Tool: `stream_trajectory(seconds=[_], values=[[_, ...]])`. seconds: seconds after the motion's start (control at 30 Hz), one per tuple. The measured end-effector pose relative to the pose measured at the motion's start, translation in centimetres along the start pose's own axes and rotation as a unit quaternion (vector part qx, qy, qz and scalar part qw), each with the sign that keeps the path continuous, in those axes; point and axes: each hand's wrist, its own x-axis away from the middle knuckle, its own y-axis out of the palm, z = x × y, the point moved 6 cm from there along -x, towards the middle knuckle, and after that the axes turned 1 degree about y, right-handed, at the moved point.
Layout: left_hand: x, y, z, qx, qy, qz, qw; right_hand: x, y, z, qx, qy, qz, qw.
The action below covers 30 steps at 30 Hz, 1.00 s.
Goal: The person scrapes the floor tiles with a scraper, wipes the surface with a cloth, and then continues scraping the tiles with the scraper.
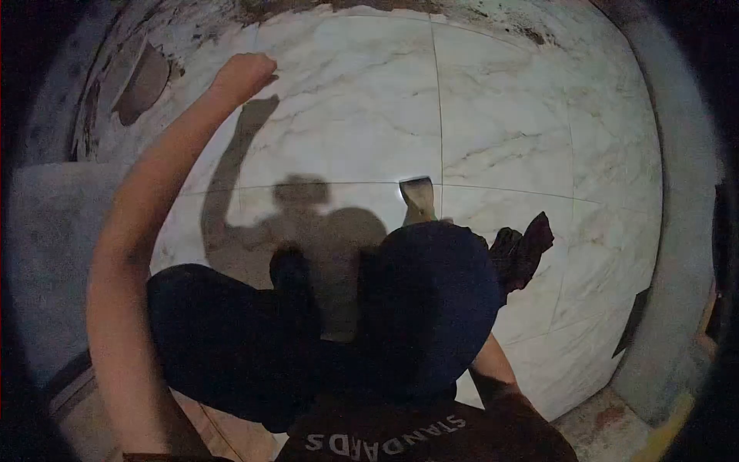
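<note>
My left hand (245, 75) is raised over the upper left of the marble-patterned floor tiles (508, 115), bent into a fist with its back toward me. Whatever its fingers may hold is hidden. Only my right forearm (494, 365) shows, passing behind my bent knee (431, 285); the hand itself is out of sight. Just beyond that knee, a flat, flared tool like a scraper (418, 199) points away from me, its rear end covered by the knee. Whether my right hand holds it cannot be seen. A crumpled dark cloth (525, 254) is beside the knee.
At the upper left a rounded, pan-like piece (145, 83) leans near the wall. Dirt and debris (531, 35) line the far tile edge. A grey ledge (61, 254) runs along the left and a wall (685, 177) along the right. My shadow (308, 223) falls on the tiles.
</note>
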Motion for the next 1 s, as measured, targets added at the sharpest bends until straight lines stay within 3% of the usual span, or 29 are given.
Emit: stream_trajectory(seconds=[0.03,0.07,0.1,0.2,0.27,0.37,0.4,0.47,0.57,0.67,0.7,0.73,0.8,0.87,0.9,0.93,0.97,1.0], values=[[0.3,0.7,0.8,-0.049,-0.011,-0.124,0.991,-0.6,-1.5,-1.4,0.032,-0.004,0.009,0.999],[0.6,1.4,0.9,-0.042,-0.013,-0.127,0.991,-1.3,-3.1,-2.9,0.063,-0.007,0.019,0.998],[0.4,1.7,0.9,-0.028,0.019,-0.072,0.997,-3.1,-7.7,-7.8,0.151,-0.051,0.054,0.986],[-0.2,3.7,-0.4,0.061,0.076,0.156,0.983,-6.3,-10.5,-10.1,0.099,-0.071,0.117,0.986],[-1.6,2.5,0.1,0.048,0.02,0.044,0.998,-3.7,-11.5,-11.6,0.124,-0.036,0.059,0.99],[-2.1,0.9,1.2,0.026,-0.015,0.008,1.0,-0.3,-8.6,-9.7,0.137,-0.047,0.023,0.989],[-2.1,2.5,0.7,0.035,-0.022,0.007,0.999,0.1,-8.1,-9.8,0.138,-0.05,0.021,0.989],[-2.8,4.5,1.0,0.004,0.082,0.098,0.992,-1.2,-8.6,-11.0,0.149,-0.071,0.053,0.985],[-4.2,7.0,1.1,0.091,0.064,0.12,0.987,-6.3,-9.1,-12.3,0.149,-0.078,0.079,0.983],[-3.5,3.7,1.6,0.144,0.036,0.045,0.988,-5.2,-10.5,-13.1,0.139,-0.059,0.078,0.985],[-3.4,3.6,1.4,0.157,0.042,0.111,0.98,-3.3,-10.3,-13.0,0.165,-0.031,0.024,0.985],[-3.2,3.4,1.3,0.165,0.034,0.11,0.98,-2.7,-10.2,-13.0,0.174,-0.036,0.019,0.984],[-3.5,5.0,0.7,0.131,-0.008,0.008,0.991,-2.7,-9.0,-12.4,0.174,-0.043,-0.002,0.984],[-3.6,9.4,-0.3,0.076,-0.001,0.019,0.997,-2.1,-7.6,-11.4,0.163,-0.038,-0.018,0.986],[-3.2,10.4,-0.7,0.086,0.032,0.074,0.993,-1.7,-7.5,-11.4,0.153,-0.03,-0.024,0.987],[-3.3,10.8,-1.2,0.091,0.062,0.132,0.985,-3.1,-7.6,-11.8,0.15,-0.03,-0.02,0.988],[-1.9,9.3,-1.1,0.151,0.048,0.051,0.986,-5.2,-8.6,-13.4,0.148,-0.056,0.024,0.987],[-2.1,7.4,-0.7,0.149,0.051,0.055,0.986,-6.8,-9.7,-14.6,0.147,-0.08,0.068,0.984]])
